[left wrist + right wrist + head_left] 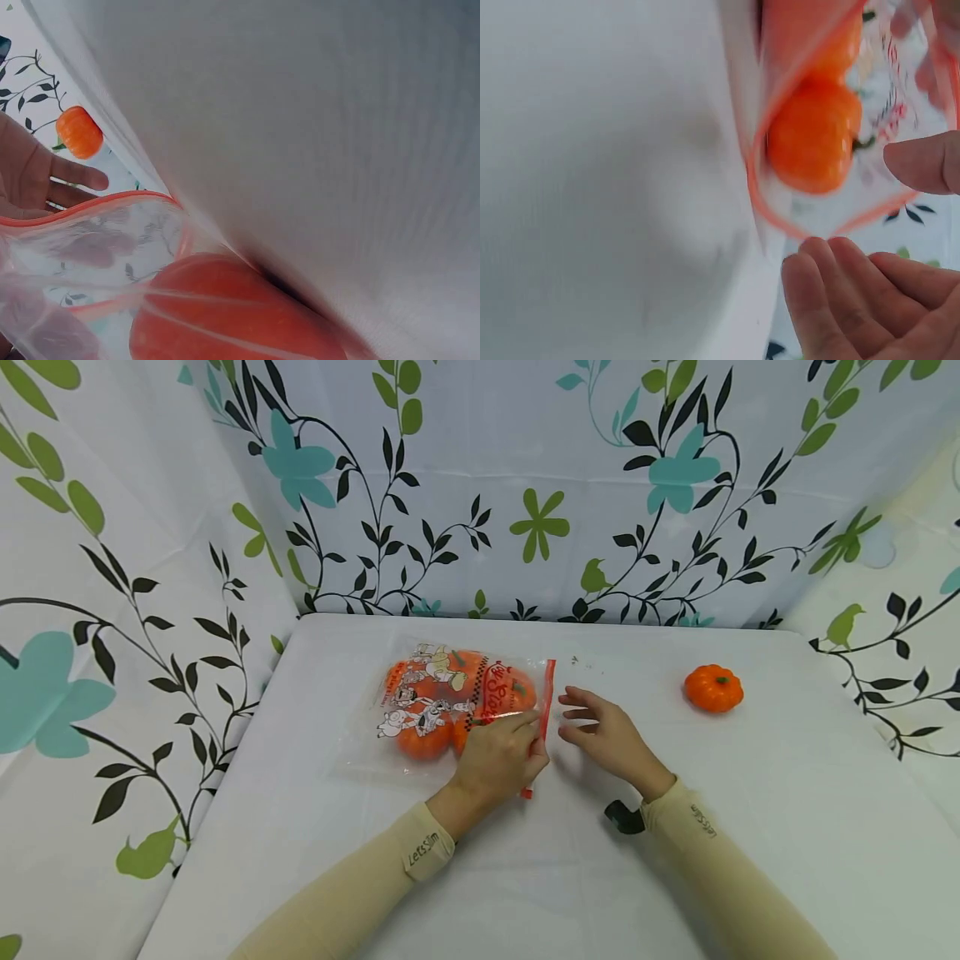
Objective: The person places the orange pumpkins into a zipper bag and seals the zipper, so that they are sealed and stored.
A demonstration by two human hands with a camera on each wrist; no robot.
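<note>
A clear plastic zip bag with a red rim and printed cartoon figures lies on the table, several small orange pumpkins inside it. My left hand pinches the bag's near side by the red rim. In the right wrist view the bag's mouth gapes, and a pumpkin with a green stem shows within. Just right of the rim is my right hand, holding nothing, its fingers extended and thumb apart. One loose orange pumpkin sits farther right on the table.
A white cloth covers the table. Leaf-and-flower printed curtains hang behind and at both sides. A small black object sticks out at my right wrist. Tiny dark specks mark the cloth beyond the right hand.
</note>
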